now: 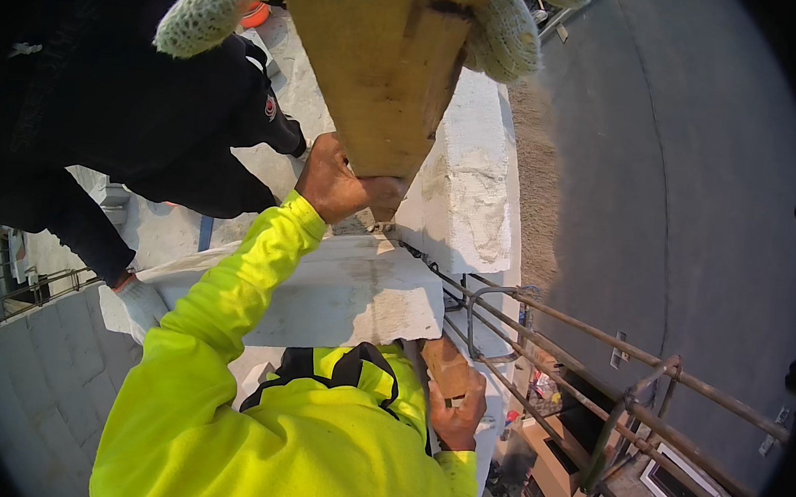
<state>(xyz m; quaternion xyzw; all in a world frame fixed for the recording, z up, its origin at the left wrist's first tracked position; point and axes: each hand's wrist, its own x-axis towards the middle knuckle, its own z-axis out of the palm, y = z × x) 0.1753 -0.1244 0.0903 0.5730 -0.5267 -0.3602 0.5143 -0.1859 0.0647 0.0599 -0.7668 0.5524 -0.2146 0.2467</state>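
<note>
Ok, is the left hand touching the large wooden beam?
Touching. The head view shows the left hand gripping the lower end of the wooden beam.

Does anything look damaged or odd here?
The timber in the left hand has a dark mark near the picture's top, and the white block beside it has a rough, discoloured patch. Both interrupt paler surfaces, though it may be ordinary wear.

We wear a fluorescent-yellow, long-sleeved fabric top (307, 456), smooth over its middle. Its left sleeve (236, 292) bunches in soft creases toward a snug matching cuff (303, 217). Dark black straps (348, 367) loop across the top's far end.
</note>
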